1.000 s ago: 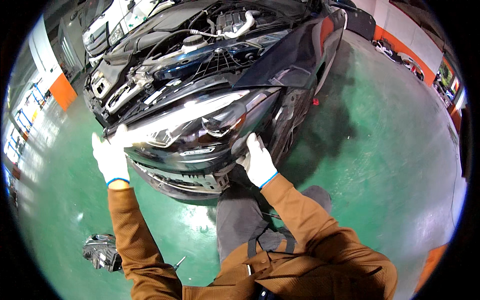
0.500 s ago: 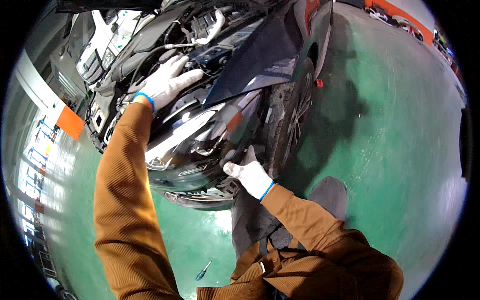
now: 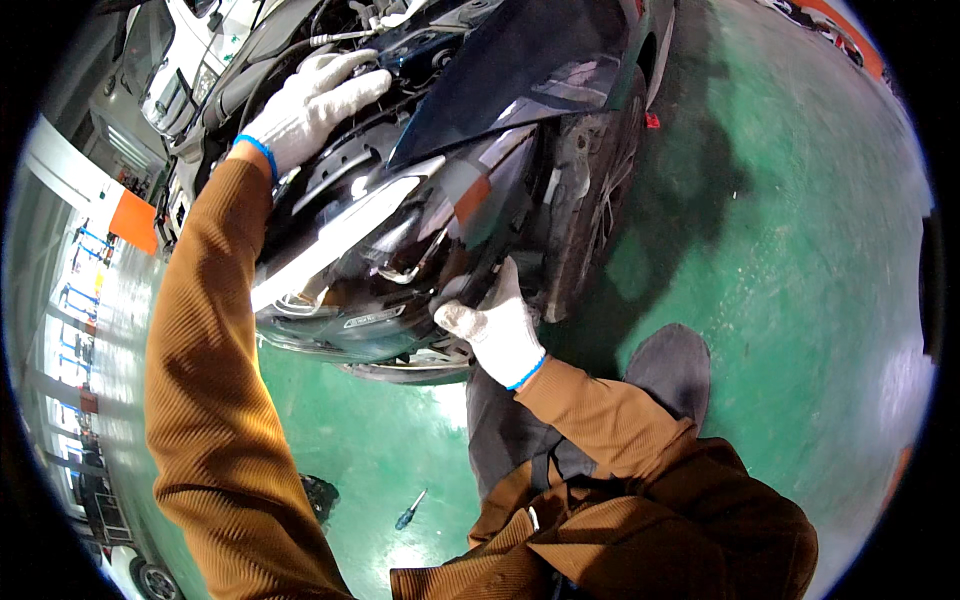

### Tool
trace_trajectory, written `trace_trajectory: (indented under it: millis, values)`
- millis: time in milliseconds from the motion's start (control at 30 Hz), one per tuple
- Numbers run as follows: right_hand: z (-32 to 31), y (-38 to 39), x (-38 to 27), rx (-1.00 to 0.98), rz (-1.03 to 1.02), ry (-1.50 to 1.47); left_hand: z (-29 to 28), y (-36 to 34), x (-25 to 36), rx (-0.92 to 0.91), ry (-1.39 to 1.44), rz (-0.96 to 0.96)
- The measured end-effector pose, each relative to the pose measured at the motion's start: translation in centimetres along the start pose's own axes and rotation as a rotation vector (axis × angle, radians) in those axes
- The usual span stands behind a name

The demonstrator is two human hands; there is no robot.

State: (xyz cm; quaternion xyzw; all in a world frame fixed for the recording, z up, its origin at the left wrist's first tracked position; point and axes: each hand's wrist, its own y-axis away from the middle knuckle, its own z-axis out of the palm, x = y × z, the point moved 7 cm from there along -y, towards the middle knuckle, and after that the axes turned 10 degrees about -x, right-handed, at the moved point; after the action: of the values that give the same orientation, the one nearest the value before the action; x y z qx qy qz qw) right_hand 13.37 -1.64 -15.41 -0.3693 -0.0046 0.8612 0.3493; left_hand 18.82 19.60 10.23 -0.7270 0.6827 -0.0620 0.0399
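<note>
My left hand (image 3: pixel 316 106), in a white glove, lies over the dark car's open engine bay (image 3: pixel 345 140), just above the headlight, with its fingers apart. Lower down, my right hand (image 3: pixel 492 320), also gloved, touches the outer lower corner of the glossy headlight (image 3: pixel 370 260), thumb and forefinger spread; its other fingertips are hidden. A dark blue fender panel (image 3: pixel 500 70) rises behind the headlight, beside a partly exposed wheel (image 3: pixel 612 200).
A screwdriver (image 3: pixel 410 510) and a dark part, partly behind my left arm, lie on the green floor (image 3: pixel 790 330). A white vehicle (image 3: pixel 175 75) stands at upper left, by a white-and-orange pillar (image 3: pixel 130 220). Loose parts (image 3: pixel 830 35) sit along the right wall.
My left hand has left the headlight's inner end and moved up and right over the engine bay. My right hand stays at the outer corner as the view shifts.
</note>
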Motion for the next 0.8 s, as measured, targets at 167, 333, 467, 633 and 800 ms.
trace_trajectory:
  millis: [167,333,467,633,800]
  values:
    - [-0.4,0.0,-0.5,0.032,-0.049,0.239,0.5,0.1,-0.1,-0.041,0.06,-0.029]
    - [-0.8,-0.3,0.2,0.036,-0.05,0.217,-0.4,-0.3,0.2,-0.026,-0.019,0.046]
    - [0.4,-0.1,-0.6,0.019,-0.015,0.034,-0.3,-0.4,-0.2,0.006,0.152,0.007]
    - [-2.5,0.0,1.7,0.021,-0.012,0.304,0.9,0.1,-0.2,-0.02,0.526,0.023]
    - [-2.2,0.0,0.3,-0.007,-0.027,0.295,0.1,0.0,0.4,-0.043,0.396,0.04]
